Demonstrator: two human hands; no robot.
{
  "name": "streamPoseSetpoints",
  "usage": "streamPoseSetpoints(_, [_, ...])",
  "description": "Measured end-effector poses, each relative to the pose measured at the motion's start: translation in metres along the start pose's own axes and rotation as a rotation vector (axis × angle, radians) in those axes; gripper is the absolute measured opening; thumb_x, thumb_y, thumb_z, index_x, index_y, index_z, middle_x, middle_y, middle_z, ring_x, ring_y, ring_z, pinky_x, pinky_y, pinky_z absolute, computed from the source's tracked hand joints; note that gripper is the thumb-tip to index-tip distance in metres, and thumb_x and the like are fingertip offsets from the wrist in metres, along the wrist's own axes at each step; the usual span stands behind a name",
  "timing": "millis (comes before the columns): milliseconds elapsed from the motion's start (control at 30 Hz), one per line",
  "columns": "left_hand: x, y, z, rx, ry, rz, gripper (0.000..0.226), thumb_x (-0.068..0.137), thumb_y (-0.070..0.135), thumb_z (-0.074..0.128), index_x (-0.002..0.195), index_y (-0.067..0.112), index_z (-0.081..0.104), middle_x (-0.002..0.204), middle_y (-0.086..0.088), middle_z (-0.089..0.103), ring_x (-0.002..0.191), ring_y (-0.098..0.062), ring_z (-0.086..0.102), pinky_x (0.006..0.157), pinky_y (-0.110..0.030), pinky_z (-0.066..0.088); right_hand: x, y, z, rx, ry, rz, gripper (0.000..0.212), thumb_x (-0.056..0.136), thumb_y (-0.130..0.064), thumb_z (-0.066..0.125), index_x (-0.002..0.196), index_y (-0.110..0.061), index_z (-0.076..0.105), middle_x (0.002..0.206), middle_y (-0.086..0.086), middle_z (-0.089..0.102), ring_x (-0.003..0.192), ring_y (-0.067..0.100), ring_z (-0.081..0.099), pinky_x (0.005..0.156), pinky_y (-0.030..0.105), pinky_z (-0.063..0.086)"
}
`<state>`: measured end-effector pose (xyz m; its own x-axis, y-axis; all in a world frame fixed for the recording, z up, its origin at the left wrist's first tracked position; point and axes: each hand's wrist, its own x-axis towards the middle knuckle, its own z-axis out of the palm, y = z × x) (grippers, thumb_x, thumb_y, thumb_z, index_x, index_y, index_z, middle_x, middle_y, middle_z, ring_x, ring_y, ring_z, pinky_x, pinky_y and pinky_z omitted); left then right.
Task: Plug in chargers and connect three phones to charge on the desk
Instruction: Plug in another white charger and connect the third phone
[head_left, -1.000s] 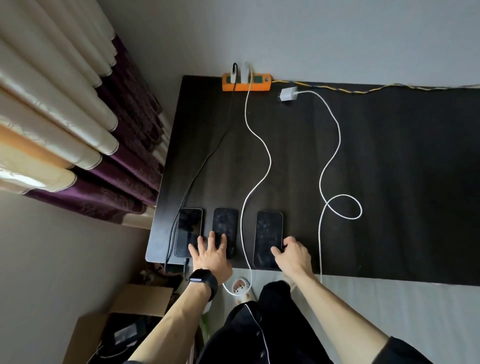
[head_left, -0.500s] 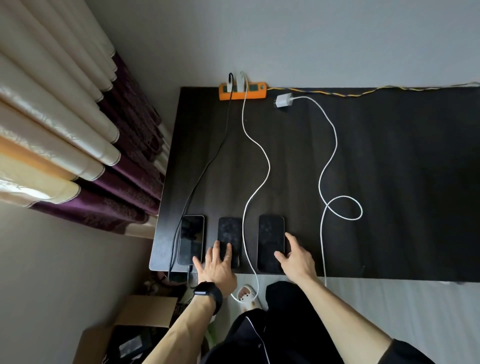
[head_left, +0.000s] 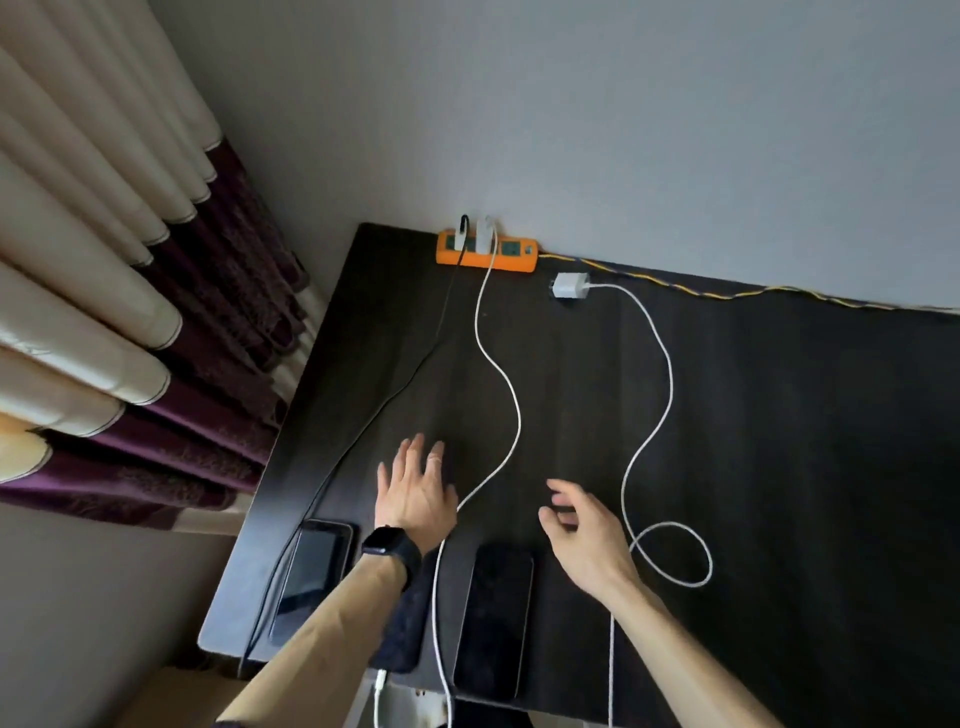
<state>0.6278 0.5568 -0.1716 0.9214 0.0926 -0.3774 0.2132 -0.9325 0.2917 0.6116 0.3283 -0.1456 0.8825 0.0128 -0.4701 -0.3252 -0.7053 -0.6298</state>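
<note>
Three dark phones lie side by side at the desk's near edge: the left phone (head_left: 310, 577), the middle phone (head_left: 402, 623) partly under my left forearm, and the right phone (head_left: 494, 618). An orange power strip (head_left: 511, 254) at the back holds a black plug and a white plug. A loose white charger (head_left: 569, 286) lies beside it, and its white cable (head_left: 670, 374) loops toward me. My left hand (head_left: 415, 493) hovers open above the desk beyond the phones. My right hand (head_left: 582, 535) is also open, blurred, just left of the cable loop.
The dark desk (head_left: 805, 467) stands against a grey wall. Cream and purple curtains (head_left: 130, 338) hang close to its left edge. A yellow-blue cord (head_left: 727, 293) runs along the back edge to the right. A cardboard box (head_left: 171, 696) sits below the desk's left corner.
Both hands have lifted off the phones and moved forward over the desk, fingers spread. The camera has tilted and moved closer to the desk.
</note>
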Motion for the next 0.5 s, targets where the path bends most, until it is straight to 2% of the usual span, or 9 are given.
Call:
streamPoseSetpoints(133, [0.062, 0.01, -0.001, 0.092, 0.08, 0.034, 0.063, 0.102, 0.043, 0.031, 0.159, 0.025, 0.009, 0.167, -0.003, 0.001, 0.154, -0.022, -0.003, 0.122, -0.054, 0.001, 0.062, -0.017, -0.031, 0.048, 0.038, -0.038, 0.039, 0.095, -0.034, 0.062, 0.133, -0.031, 0.055, 0.119, -0.012, 0.064, 0.103, 0.002, 0.062, 0.079, 0.009, 0.041])
streamPoseSetpoints(233, [0.102, 0.011, 0.015, 0.124, 0.135, 0.048, 0.064, 0.101, 0.053, 0.024, 0.158, 0.032, 0.003, 0.166, 0.002, -0.007, 0.153, -0.019, -0.01, 0.121, -0.055, -0.007, 0.121, -0.02, -0.047, 0.07, 0.055, -0.029, 0.042, 0.095, -0.034, 0.063, 0.135, -0.028, 0.053, 0.12, -0.01, 0.065, 0.104, 0.005, 0.064, 0.086, 0.017, 0.045])
streamPoseSetpoints(400, [0.13, 0.003, 0.036, 0.057, 0.181, 0.05, 0.062, 0.098, 0.063, 0.016, 0.153, 0.049, -0.009, 0.163, 0.014, -0.02, 0.15, -0.01, -0.02, 0.122, -0.051, -0.007, 0.215, -0.023, -0.062, 0.147, 0.11, 0.043, 0.045, 0.094, -0.039, 0.064, 0.134, -0.024, 0.05, 0.115, -0.009, 0.065, 0.093, 0.007, 0.062, 0.084, 0.022, 0.043])
streamPoseSetpoints(500, [0.139, 0.004, 0.034, 0.031, 0.202, 0.061, 0.062, 0.097, 0.064, 0.017, 0.152, 0.051, -0.008, 0.163, 0.015, -0.019, 0.149, -0.009, -0.021, 0.122, -0.049, -0.01, 0.265, -0.03, -0.063, 0.244, 0.216, 0.095, 0.062, 0.084, -0.056, 0.066, 0.133, -0.024, 0.05, 0.107, -0.012, 0.066, 0.096, 0.016, 0.066, 0.095, 0.038, 0.052])
